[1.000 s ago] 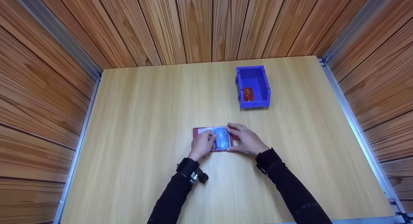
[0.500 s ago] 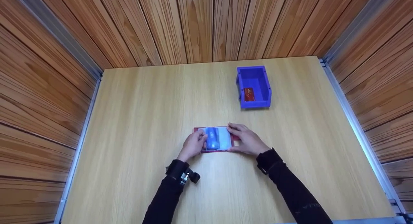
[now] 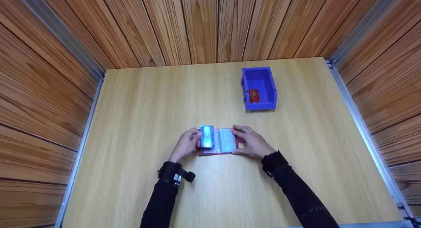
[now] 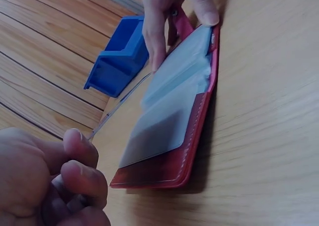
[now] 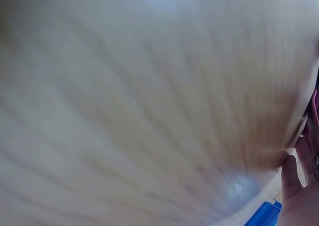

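Observation:
A red card holder [image 3: 226, 141] lies spread on the table, with pale clear sleeves [image 4: 172, 121] inside. My left hand [image 3: 188, 143] pinches a shiny blue card [image 3: 207, 136] over the holder's left half. In the left wrist view the card appears nearly edge-on beside my curled left fingers [image 4: 82, 178]; whether it is fully free of the sleeves, I cannot tell. My right hand [image 3: 250, 143] grips the holder's right side, thumb at the near edge and fingers at the far edge. The right wrist view catches only part of that hand [image 5: 304, 203] at its lower right.
Behind the holder, to the right, stands a purple-blue bin [image 3: 260, 106] with a small dark red packet [image 3: 254, 96] inside. Wood-panelled walls [image 3: 197, 27] and metal rails [image 3: 365, 132] border the light wooden table [image 3: 148, 106].
My left hand has moved left, carrying the blue card from the holder's right half to above its left half, and a little away from me. The right hand stays in place.

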`<move>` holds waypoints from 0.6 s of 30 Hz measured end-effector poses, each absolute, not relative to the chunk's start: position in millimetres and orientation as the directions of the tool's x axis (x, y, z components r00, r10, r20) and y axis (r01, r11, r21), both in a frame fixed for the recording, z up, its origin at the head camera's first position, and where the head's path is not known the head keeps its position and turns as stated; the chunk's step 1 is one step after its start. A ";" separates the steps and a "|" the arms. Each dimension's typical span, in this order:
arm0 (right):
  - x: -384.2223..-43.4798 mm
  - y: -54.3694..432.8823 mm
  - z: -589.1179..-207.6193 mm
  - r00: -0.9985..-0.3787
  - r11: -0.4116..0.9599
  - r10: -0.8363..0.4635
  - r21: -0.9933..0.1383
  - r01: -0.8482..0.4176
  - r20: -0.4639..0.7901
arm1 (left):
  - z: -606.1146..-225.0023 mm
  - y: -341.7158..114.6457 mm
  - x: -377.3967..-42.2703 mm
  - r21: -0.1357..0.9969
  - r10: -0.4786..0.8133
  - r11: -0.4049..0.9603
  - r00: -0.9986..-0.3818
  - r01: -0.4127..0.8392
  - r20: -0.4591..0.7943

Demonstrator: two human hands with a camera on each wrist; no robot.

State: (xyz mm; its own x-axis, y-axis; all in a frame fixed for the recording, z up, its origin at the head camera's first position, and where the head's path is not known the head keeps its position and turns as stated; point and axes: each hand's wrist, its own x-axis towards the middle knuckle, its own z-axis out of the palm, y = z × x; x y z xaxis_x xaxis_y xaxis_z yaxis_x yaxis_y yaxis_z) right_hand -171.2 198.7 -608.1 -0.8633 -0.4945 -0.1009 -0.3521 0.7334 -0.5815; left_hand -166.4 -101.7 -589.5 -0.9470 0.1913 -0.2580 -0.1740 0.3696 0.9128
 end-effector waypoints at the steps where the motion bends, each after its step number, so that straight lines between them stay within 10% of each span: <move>1: -171.3 198.6 -608.0 -0.864 0.734 -0.493 -0.583 -0.349 -0.104 | -589.2 -102.5 -166.6 0.912 0.191 0.373 -0.947 -0.173 -0.258; 18: -172.9 199.0 -599.2 -0.853 0.735 -0.505 -0.584 -0.345 -0.131 | -586.1 -100.1 -163.9 0.923 0.223 0.346 -0.941 -0.169 -0.255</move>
State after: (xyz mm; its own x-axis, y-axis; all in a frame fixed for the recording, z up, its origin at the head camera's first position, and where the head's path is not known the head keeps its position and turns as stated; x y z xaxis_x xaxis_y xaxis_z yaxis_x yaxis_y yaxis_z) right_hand -172.9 199.0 -599.2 -0.8535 -0.5045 -0.1306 -0.3450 0.7348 -0.5840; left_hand -163.9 -100.1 -586.1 -0.9409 0.2225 -0.2554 -0.1685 0.3465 0.9228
